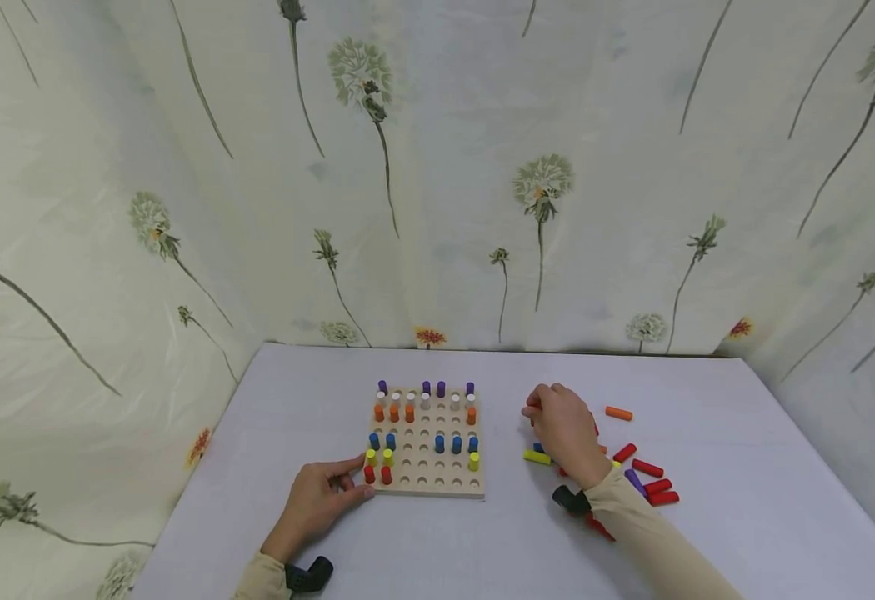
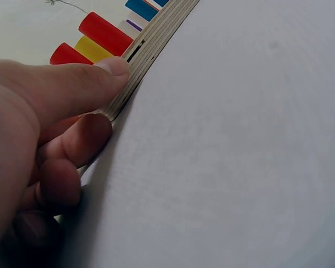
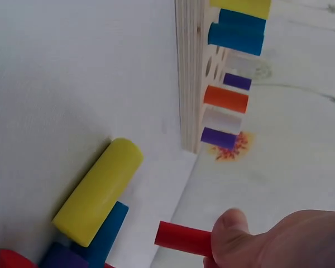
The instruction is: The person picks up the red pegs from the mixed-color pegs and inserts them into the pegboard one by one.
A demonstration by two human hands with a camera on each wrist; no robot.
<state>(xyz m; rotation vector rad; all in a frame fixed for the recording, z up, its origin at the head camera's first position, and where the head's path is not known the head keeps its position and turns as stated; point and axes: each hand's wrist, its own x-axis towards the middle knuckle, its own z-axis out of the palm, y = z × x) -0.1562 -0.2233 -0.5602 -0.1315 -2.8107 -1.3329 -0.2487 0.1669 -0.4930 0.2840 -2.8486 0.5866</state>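
Note:
A wooden pegboard [image 1: 424,479] lies on the table with rows of purple, white, orange, blue, yellow and red pegs standing in some of its holes. At its near left corner my left hand [image 1: 322,497] grips the edge, thumb [image 2: 84,84] along the front side and the other fingers curled at the left side. My right hand [image 1: 567,427] is to the right of the board, above loose pegs. Between thumb and finger it pinches a red peg [image 3: 181,238], held sideways. Below it in the right wrist view lie a yellow peg [image 3: 100,190] and a blue peg [image 3: 105,237].
More loose pegs are scattered right of the board, among them an orange peg [image 1: 619,413], a purple peg [image 1: 635,482] and several red pegs [image 1: 647,468]. A white cloth [image 1: 205,475] covers the table. A flower-patterned curtain [image 1: 452,167] hangs behind and at the sides.

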